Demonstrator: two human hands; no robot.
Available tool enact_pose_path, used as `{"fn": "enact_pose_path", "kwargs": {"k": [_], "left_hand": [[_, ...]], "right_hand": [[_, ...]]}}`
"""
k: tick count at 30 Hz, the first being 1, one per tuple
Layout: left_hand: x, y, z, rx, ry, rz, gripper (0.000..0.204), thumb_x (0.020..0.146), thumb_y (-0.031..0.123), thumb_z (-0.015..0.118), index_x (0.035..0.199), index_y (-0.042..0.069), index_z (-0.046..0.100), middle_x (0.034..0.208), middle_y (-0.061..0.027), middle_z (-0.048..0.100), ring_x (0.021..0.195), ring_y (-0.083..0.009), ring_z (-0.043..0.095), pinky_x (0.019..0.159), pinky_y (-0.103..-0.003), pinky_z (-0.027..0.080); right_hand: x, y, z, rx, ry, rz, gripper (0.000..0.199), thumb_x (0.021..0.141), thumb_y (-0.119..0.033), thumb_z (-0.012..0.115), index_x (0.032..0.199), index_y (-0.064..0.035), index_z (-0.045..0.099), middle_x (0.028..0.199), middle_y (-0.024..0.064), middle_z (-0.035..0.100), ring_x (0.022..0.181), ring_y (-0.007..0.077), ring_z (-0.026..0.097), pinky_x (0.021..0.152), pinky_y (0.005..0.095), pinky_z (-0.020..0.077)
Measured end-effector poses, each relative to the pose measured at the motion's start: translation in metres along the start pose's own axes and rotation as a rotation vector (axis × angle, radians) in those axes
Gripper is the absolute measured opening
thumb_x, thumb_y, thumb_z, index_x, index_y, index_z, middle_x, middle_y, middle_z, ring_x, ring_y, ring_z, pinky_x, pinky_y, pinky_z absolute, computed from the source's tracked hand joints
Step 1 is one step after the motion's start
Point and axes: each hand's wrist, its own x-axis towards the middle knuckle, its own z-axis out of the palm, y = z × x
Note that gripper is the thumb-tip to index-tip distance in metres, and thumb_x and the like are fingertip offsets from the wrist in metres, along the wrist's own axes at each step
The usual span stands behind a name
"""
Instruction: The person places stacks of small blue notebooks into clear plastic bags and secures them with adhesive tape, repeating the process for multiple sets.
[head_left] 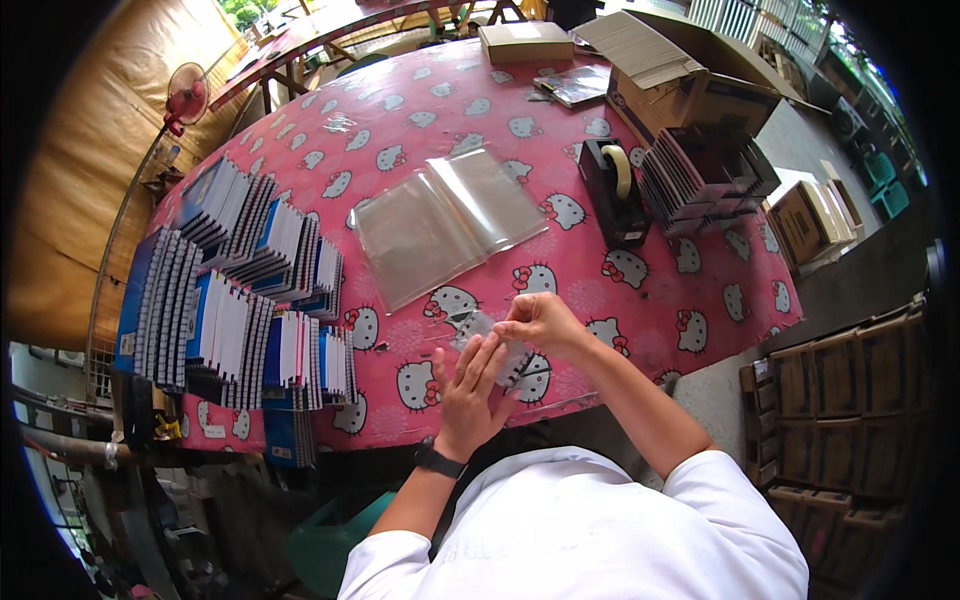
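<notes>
My left hand (pixel 470 388), with a black watch on its wrist, lies with fingers stretched over a small clear-plastic packet (pixel 516 366) with dark marks along its edges. At the packet's upper edge my right hand (pixel 543 324) is closed in a pinch; what sits between its fingertips is too small to make out. The packet rests on the pink, cat-patterned tablecloth (pixel 575 280) near the table's front edge. Just beyond my hands lie clear plastic sleeves (pixel 405 245) in two overlapping piles. A black tape dispenser (pixel 612 205) with a roll of tape stands farther right.
Several stacks of blue-covered spiral notebooks (pixel 160 300) fill the table's left side. A stack of dark, thin items (pixel 700 185) stands right of the dispenser. Behind it is an open cardboard box (pixel 660 85); a flat box (pixel 525 43) lies at the far edge. Brown cartons (pixel 850 375) are piled at right.
</notes>
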Motion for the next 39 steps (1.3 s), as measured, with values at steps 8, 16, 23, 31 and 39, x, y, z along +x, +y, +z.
{"fn": "enact_pose_path", "kwargs": {"k": [8, 16, 23, 31, 39], "left_hand": [[0.003, 0.003, 0.002, 0.081, -0.062, -0.009, 0.068, 0.07, 0.039, 0.072, 0.131, 0.019, 0.048, 0.137, -0.0003, 0.045, 0.131, -0.0205, 0.037, 0.111, -0.056, 0.004], [-0.001, -0.004, -0.003, 0.051, -0.103, -0.066, 0.069, 0.07, 0.037, 0.072, 0.134, 0.026, 0.046, 0.139, 0.0038, 0.042, 0.133, -0.0166, 0.034, 0.111, -0.059, 0.0], [0.003, 0.001, 0.0, 0.041, -0.076, -0.039, 0.072, 0.066, 0.031, 0.075, 0.133, 0.024, 0.048, 0.138, 0.0017, 0.044, 0.132, -0.0189, 0.036, 0.112, -0.056, 0.001], [0.001, -0.007, -0.012, 0.006, -0.196, -0.144, 0.078, 0.063, 0.033, 0.078, 0.134, 0.036, 0.046, 0.154, -0.0093, 0.016, 0.14, -0.0419, 0.003, 0.106, -0.065, -0.003], [0.011, -0.008, -0.026, 0.098, -0.271, 0.03, 0.085, 0.059, 0.033, 0.079, 0.136, 0.038, 0.043, 0.154, -0.0134, 0.011, 0.14, -0.0447, -0.003, 0.104, -0.068, -0.004]], "right_hand": [[0.027, 0.057, -0.198, -0.5, 1.209, -0.248, 0.022, 0.083, -0.018, 0.065, 0.095, 0.0008, 0.066, 0.086, 0.0147, 0.066, 0.082, 0.0287, 0.064, 0.073, 0.0381, 0.0496], [0.047, 0.067, -0.21, -0.579, 0.974, -0.34, 0.028, 0.083, -0.028, 0.067, 0.087, 0.0004, 0.067, 0.073, 0.0109, 0.065, 0.065, 0.021, 0.061, 0.065, 0.0363, 0.0469], [-0.004, 0.124, -0.185, 0.083, 0.793, 0.001, 0.019, 0.083, -0.019, 0.068, 0.085, -0.0013, 0.064, 0.069, -0.0007, 0.058, 0.059, 0.0084, 0.05, 0.054, 0.0252, 0.0402], [0.021, -0.03, -0.064, 0.284, -0.518, -0.19, 0.023, 0.088, -0.025, 0.065, 0.081, -0.0037, 0.061, 0.067, -0.0058, 0.051, 0.06, 0.004, 0.044, 0.051, 0.0216, 0.0354], [0.042, -0.066, -0.015, -1.032, -0.464, -0.079, 0.044, 0.063, -0.041, 0.08, 0.072, 0.0, 0.067, 0.065, 0.0133, 0.063, 0.063, 0.025, 0.063, 0.058, 0.0346, 0.048]]}}
